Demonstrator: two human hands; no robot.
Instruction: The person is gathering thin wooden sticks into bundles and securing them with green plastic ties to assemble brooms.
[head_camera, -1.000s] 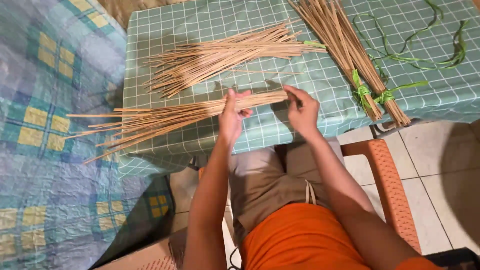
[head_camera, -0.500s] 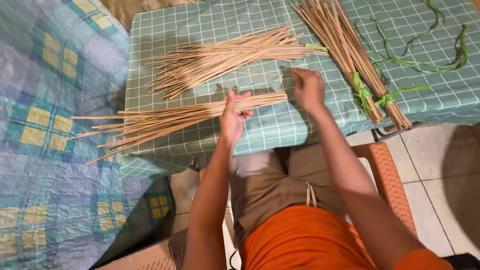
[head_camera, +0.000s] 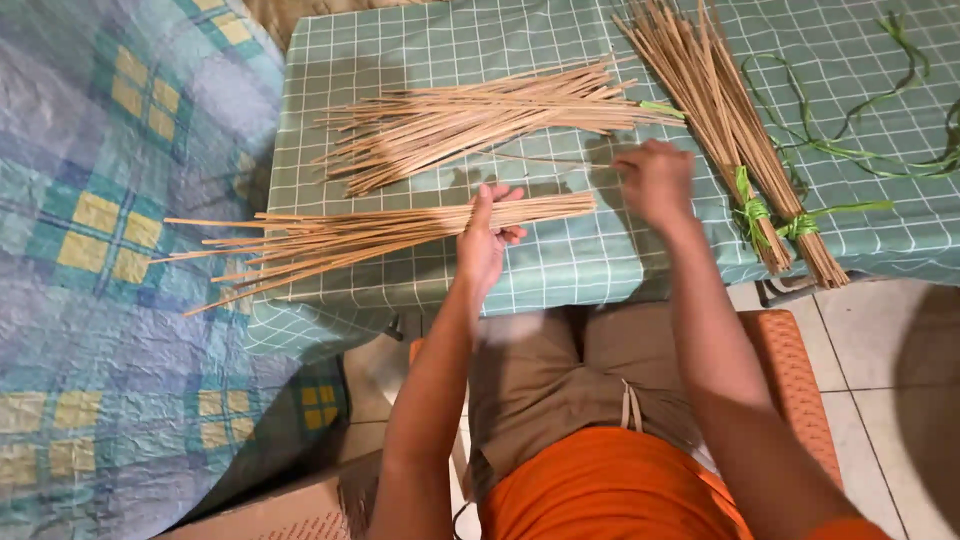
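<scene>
One head-worn camera looks steeply down from above the seated person. It faces forward over the lap onto the table (head_camera: 560, 270), at arm's length.

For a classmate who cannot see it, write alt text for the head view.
A seated person's left hand presses on a loose bundle of thin sticks on a green checked tablecloth, while the right hand reaches toward a second pile. Tied bundles lie to the right.

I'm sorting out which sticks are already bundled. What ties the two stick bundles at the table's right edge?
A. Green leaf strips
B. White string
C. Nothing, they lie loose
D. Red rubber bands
A: green leaf strips are knotted round the two tied bundles near their lower ends.
</scene>
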